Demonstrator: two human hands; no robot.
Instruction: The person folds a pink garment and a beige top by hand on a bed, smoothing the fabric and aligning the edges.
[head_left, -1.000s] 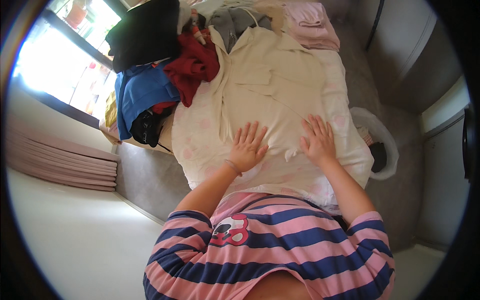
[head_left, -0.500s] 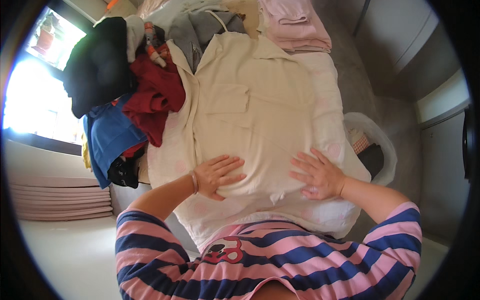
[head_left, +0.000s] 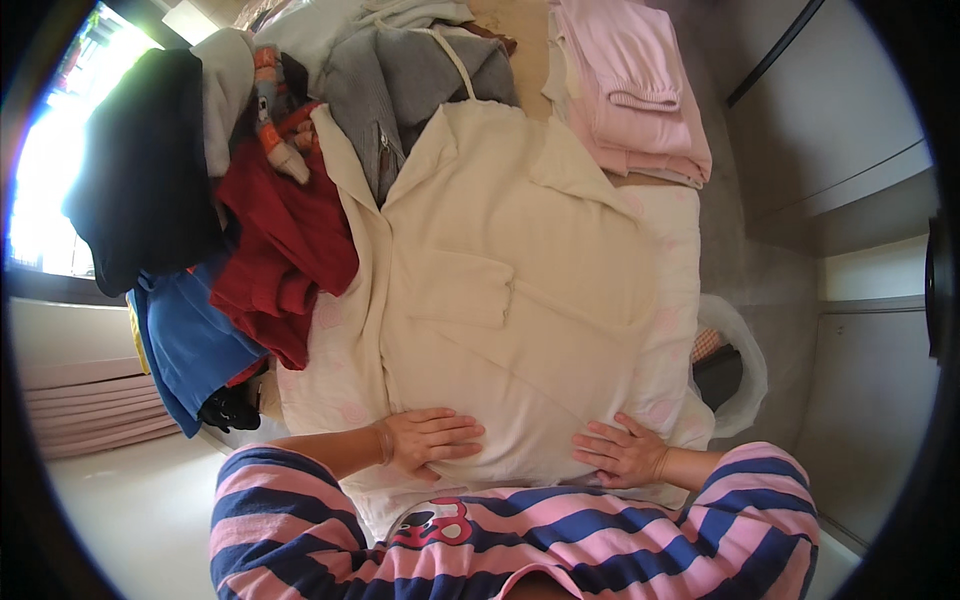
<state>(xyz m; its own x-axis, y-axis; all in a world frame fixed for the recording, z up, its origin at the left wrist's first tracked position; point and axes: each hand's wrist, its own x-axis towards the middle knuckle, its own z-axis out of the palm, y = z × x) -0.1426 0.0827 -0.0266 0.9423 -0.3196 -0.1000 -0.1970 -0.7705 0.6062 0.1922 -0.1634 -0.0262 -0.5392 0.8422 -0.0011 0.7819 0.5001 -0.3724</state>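
Note:
A cream long-sleeved garment (head_left: 560, 270) is spread over a white cloth with pale pink spots (head_left: 670, 300). One of its sleeves (head_left: 465, 288) lies folded across its middle. My left hand (head_left: 432, 440) rests flat on the garment's near left part, fingers stretched toward the right. Opposite it, my right hand (head_left: 622, 452) lies flat by the near right edge, its fingers spread and pointing left. Neither hand grips anything. Both palms are hidden against the fabric.
Along the left are piled black (head_left: 150, 170), dark red (head_left: 280, 240) and blue clothes (head_left: 195, 340). Grey clothing (head_left: 420, 80) lies at the far side. Folded pink clothes (head_left: 640, 90) sit at the far right. A bin with a clear liner (head_left: 745, 380) holds fabric on the floor.
The view has shifted, so the garment and hands appear lower in it. Both hands stay flat on the fabric, and the right fingers lie slightly closer together.

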